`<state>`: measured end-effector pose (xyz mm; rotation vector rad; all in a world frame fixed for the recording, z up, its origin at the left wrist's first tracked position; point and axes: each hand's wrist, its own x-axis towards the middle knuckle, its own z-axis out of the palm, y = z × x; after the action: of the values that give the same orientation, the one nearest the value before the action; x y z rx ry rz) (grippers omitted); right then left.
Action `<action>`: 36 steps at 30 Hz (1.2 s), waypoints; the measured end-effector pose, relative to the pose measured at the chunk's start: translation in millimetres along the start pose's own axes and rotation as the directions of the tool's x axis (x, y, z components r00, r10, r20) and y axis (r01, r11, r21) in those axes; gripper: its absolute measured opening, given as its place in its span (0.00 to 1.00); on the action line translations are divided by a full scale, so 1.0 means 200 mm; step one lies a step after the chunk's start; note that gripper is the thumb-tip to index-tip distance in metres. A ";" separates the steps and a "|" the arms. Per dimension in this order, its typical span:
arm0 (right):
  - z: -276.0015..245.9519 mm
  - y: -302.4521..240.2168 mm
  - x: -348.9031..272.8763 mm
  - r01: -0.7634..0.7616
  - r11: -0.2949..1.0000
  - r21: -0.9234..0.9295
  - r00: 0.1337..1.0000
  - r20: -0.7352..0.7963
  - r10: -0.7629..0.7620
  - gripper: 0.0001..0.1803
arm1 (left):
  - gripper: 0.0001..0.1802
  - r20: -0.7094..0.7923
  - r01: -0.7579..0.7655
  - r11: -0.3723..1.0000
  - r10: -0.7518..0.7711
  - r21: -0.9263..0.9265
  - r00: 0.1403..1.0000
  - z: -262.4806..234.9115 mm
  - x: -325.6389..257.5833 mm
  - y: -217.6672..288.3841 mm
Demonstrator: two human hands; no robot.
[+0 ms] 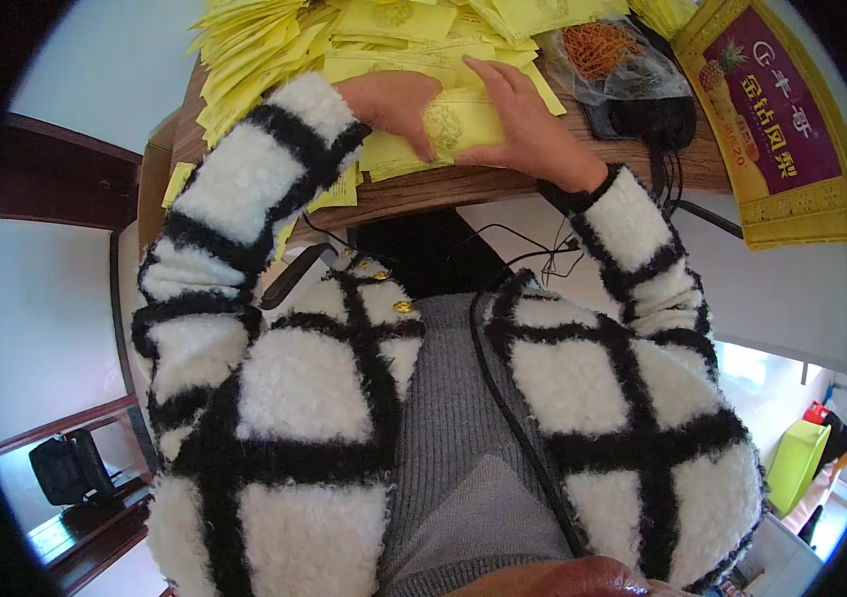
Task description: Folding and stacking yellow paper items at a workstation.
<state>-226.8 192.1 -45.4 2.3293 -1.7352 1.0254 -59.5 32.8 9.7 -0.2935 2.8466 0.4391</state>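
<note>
A small stack of yellow printed paper packets (460,123) is held between my two hands at the near edge of the wooden table. My left hand (395,104) grips its left side, thumb pointing down toward the near edge; its other fingers are partly hidden. On the right side, my right hand (540,131) has its thumb along the near edge and its fingers around the far corner. More yellow packets (398,20) lie heaped just beyond my hands, and a thick fanned pile (244,65) of them stands to the left.
A clear plastic bag of orange-brown rubber bands (597,52) lies right of the heap, over a dark object (642,121) with black cables. A yellow and purple carton with a pineapple picture (776,124) stands at the right. The wooden table's front edge (423,202) runs below my hands.
</note>
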 end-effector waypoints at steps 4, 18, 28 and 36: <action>0.03 0.02 -0.02 -0.104 0.989 0.105 0.994 -0.019 0.107 0.66 | 0.36 -0.018 -0.058 0.997 0.057 -0.057 0.998 0.00 -0.01 0.01; 0.11 0.06 -0.11 -0.300 0.849 0.436 0.952 0.072 0.299 0.72 | 0.46 -0.017 0.037 0.999 -0.037 -0.010 0.999 0.03 -0.03 0.03; 0.15 -0.01 -0.09 -0.229 0.817 0.529 0.954 -0.047 0.297 0.65 | 0.44 0.035 -0.180 0.945 0.197 -0.273 0.980 0.05 0.05 -0.14; 0.15 0.04 -0.18 -0.315 0.822 0.474 0.894 -0.141 0.424 0.71 | 0.43 0.035 -0.273 0.906 0.300 -0.325 0.953 -0.01 0.21 -0.07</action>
<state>-224.9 206.2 -91.0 1.9752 -2.0781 1.8619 -96.8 11.2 -3.2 0.0926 2.7336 0.9495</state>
